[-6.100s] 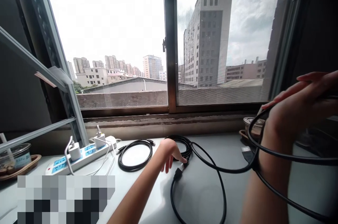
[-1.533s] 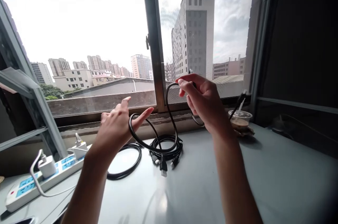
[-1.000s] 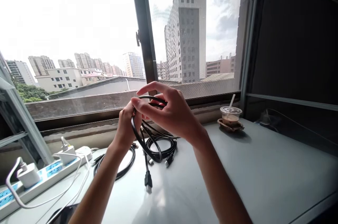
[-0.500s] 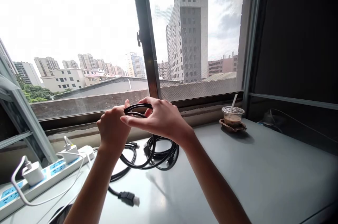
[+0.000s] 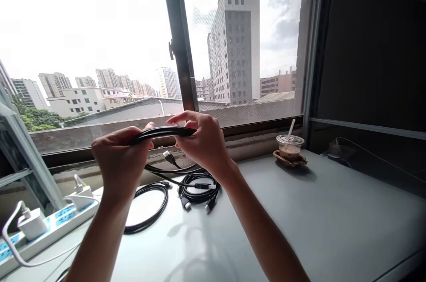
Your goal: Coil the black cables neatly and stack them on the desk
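The person's left forearm (image 5: pixel 97 237) and right forearm (image 5: pixel 256 215) are slender and bare, smooth in outline and narrowing toward 2 bare wrists (image 5: pixel 115 200). The left grip (image 5: pixel 121 158) and right grip (image 5: pixel 203 142) are bare human hands with slim fingers (image 5: pixel 186 115) and rounded knuckles (image 5: pixel 209 120).

Held bundle of black round-section cable (image 5: pixel 163 131): left portion concealed inside the left hand (image 5: pixel 121 151), right portion inside the right hand (image 5: pixel 204 140). Ring-shaped coil of slim black cable (image 5: pixel 143 226) on the pale smooth desk (image 5: pixel 282 211): left side obscured behind the left forearm (image 5: pixel 101 233). White rectangular power strip with blue sockets (image 5: pixel 51 234): cut off by the left edge. Dim grey shape (image 5: pixel 336 151) near the desk's far right: too dark to identify.
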A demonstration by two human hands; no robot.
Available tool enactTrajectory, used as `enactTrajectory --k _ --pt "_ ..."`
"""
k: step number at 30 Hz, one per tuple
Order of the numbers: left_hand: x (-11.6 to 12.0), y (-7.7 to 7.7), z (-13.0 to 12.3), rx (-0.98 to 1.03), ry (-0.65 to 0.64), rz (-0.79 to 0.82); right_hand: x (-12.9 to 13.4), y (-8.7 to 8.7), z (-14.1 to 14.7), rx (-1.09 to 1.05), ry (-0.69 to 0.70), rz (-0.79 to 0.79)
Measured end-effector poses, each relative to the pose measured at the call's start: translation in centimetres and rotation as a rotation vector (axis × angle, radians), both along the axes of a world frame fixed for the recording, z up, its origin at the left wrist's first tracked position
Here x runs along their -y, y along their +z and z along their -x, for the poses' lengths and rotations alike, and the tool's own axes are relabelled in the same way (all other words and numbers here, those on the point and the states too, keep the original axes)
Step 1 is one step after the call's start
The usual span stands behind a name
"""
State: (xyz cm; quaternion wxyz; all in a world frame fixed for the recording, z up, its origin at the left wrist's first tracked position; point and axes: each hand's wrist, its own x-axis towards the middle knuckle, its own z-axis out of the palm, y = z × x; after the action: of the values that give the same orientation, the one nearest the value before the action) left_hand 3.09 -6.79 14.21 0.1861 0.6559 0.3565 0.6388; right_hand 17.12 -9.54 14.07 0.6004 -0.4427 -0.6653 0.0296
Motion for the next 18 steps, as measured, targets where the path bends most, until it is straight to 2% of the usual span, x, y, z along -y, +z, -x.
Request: enactTrajectory --k 2,7,11,15,18 --pt "-0.1 -0.2 -0.4 0.052 0.029 -0.031 -0.2 0.0 -0.2 -0.055 -0.054 -0.065" --pt "-2.6 -1.3 -1.7 0.085 -0.229 0.117 -0.3 -0.2 -0.6 -0.096 -0.037 -0.092" --pt "-4.6 -2.8 -3.3 0.169 -0.296 0.223 0.0 -0.1 -0.4 -0.178 -0.138 -0.130" --pt "-5.3 -3.9 -4.4 0.404 -0.349 0.320 0.4 0.0 0.3 -0.251 -0.057 -0.113" --pt "-5.3 -4.1 -4.7 0.592 -0.352 0.388 0.3 0.1 0.9 -0.320 0.021 -0.087"
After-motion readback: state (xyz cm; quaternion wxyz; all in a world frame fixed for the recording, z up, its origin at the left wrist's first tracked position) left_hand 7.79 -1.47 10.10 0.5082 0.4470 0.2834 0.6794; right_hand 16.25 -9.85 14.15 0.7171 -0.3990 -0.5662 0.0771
